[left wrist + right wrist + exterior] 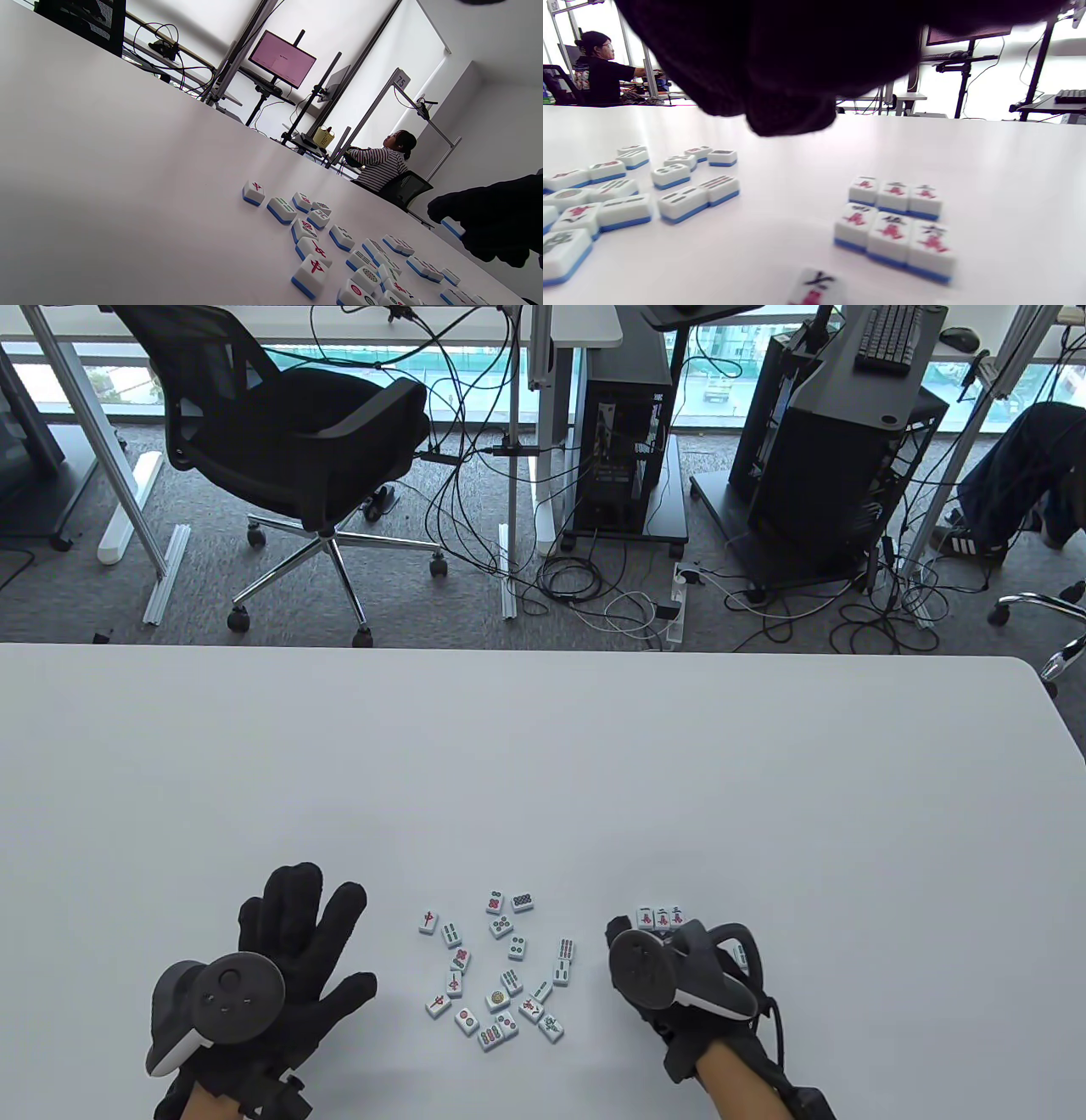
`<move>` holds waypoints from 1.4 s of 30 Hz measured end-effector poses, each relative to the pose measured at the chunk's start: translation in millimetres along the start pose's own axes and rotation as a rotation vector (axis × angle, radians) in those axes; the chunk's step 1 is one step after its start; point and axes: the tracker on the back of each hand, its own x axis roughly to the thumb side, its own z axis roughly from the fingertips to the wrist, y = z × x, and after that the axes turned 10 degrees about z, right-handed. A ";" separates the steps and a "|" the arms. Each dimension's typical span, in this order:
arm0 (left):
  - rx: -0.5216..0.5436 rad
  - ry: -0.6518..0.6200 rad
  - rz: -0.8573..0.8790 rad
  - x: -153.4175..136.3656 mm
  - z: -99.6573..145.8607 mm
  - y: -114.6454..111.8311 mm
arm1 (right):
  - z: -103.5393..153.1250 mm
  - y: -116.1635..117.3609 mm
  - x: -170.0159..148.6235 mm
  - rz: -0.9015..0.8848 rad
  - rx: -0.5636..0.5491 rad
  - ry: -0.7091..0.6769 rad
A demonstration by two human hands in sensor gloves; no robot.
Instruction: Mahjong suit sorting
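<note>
Six mahjong tiles (893,220) with red character marks sit face up in a tight block of two rows of three, edges touching, on the white table (543,763); in the table view only the far row shows, just beyond the right hand (670,976), whose tracker covers the near row. A seventh character tile (816,288) lies blurred and apart at the bottom edge of the right wrist view, nearer the wrist than the block. The right hand hangs low over this group, its gloved fingers (780,84) a dark mass at the top of its own view; whether they are curled or straight cannot be told, and no tile is seen in them there, though the left wrist view shows a blue-backed tile (452,227) right at its dark fingertips. About twenty loose tiles (496,971), mixed circles, bamboos and red-marked ones, lie scattered face up between the two hands, well clear of the sorted block. The left hand (280,959) rests flat on the table to the left of the scatter, fingers spread wide and straight, holding nothing. Beyond the table's far edge are grey carpet, one black office chair (297,449), two dark computer carts (840,449) and tangled cables. One monitor (282,59) glows pink behind, and one person in a striped top (382,163) sits at another desk.
</note>
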 end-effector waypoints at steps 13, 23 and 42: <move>-0.001 0.010 -0.002 -0.3 -0.4 0.3 | 8.8 51.4 -64.8 0.159 0.183 0.093; -0.009 0.018 -0.005 -0.7 -1.4 -0.4 | 0.9 64.4 -62.9 0.204 0.233 0.112; -0.007 0.015 -0.001 -0.6 -1.6 0.0 | -5.2 38.6 -45.8 0.175 0.171 0.121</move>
